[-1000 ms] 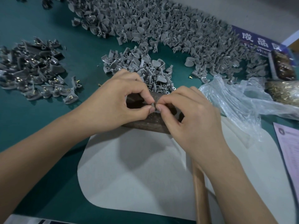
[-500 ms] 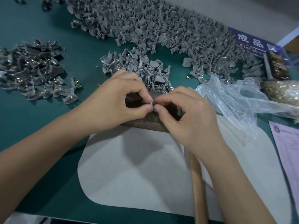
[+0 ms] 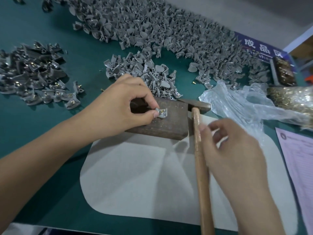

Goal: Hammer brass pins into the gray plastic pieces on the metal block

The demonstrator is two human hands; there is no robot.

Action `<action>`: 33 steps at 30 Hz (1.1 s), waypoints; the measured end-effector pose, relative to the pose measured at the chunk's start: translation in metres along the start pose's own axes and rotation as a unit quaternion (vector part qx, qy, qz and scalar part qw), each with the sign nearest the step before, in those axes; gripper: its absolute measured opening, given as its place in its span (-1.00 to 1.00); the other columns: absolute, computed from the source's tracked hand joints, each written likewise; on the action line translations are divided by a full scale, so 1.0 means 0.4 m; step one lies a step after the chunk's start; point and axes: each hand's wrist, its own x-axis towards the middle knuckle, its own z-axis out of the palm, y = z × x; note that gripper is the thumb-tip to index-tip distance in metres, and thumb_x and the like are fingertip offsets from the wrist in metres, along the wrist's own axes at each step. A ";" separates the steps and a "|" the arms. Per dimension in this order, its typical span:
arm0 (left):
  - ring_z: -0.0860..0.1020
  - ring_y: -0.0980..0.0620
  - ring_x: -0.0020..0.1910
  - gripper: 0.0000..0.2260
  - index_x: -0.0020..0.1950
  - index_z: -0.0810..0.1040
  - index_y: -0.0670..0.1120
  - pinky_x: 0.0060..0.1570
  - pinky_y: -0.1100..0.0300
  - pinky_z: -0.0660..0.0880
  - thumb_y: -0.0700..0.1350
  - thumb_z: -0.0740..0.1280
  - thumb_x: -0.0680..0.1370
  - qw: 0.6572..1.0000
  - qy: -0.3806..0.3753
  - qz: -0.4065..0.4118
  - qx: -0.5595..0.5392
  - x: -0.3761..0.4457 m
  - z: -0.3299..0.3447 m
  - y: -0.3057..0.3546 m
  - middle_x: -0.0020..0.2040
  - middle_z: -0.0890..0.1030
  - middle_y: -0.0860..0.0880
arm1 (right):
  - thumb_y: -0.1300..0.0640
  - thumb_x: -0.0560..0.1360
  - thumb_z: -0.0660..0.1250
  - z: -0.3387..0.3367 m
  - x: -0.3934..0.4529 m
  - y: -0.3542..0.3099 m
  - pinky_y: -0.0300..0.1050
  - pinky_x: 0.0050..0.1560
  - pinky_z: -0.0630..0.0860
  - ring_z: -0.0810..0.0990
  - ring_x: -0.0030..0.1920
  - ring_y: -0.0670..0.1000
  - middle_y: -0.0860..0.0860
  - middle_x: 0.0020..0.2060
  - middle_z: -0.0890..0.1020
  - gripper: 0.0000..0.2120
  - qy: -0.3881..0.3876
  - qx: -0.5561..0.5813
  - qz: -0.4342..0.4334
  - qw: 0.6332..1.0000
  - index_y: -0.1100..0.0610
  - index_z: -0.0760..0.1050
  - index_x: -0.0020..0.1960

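While the left hand (image 3: 118, 106) pinches a gray plastic piece (image 3: 161, 113) with brass pin (image 3: 162, 111) on the metal block (image 3: 162, 121) | right hand (image 3: 227, 150) at 4 o'clock, blurred, fingers loose beside hammer (image 3: 199, 150).

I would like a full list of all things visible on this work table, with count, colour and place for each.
Rusty brown metal block: one, centre.
Small gray plastic piece with a brass pin: one, on the block.
Wooden-handled hammer: one, lying right of the block.
Loose gray plastic pieces: many, heaped at the back.
Darker gray pieces with brass pins: many, left.
Clear plastic bag: one, right.
Loose brass pins: many, far right.
White mat: one, front.
Pink paper form: one, right edge.
Left hand: pinches the piece.
Right hand: blurred, beside the hammer handle.
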 end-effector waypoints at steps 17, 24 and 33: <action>0.43 0.22 0.03 -0.93 -0.14 0.69 0.09 0.03 0.40 0.33 0.05 0.49 0.45 1.000 0.000 0.013 0.000 0.003 0.002 -0.006 -0.14 0.57 0.17 | 0.03 0.69 0.26 -0.020 -0.102 -0.026 -0.35 -0.60 0.19 0.25 -0.50 -0.13 -0.01 -0.23 0.55 -0.78 -0.160 0.568 0.191 0.784 0.03 0.67 0.16; 0.42 0.18 0.02 -0.95 -0.16 0.68 0.13 0.05 0.32 0.35 0.05 0.50 0.45 1.000 -0.001 0.014 -0.009 0.003 -0.001 -0.005 -0.14 0.56 0.15 | -0.08 0.55 0.26 -0.037 -0.184 -0.075 -0.41 -0.55 0.24 0.19 -0.54 -0.14 0.00 -0.28 0.46 -0.62 -0.253 0.639 0.164 0.707 -0.05 0.62 0.32; 0.44 0.06 0.04 -0.91 -0.15 0.69 0.09 0.09 0.17 0.41 0.08 0.49 0.44 1.000 -0.008 0.010 -0.012 0.003 -0.002 -0.002 -0.13 0.57 0.12 | -0.08 0.47 0.32 -0.065 -0.196 -0.088 -0.38 -0.49 0.27 0.20 -0.58 -0.11 0.06 -0.31 0.46 -0.53 -0.260 0.634 0.177 0.706 -0.06 0.61 0.35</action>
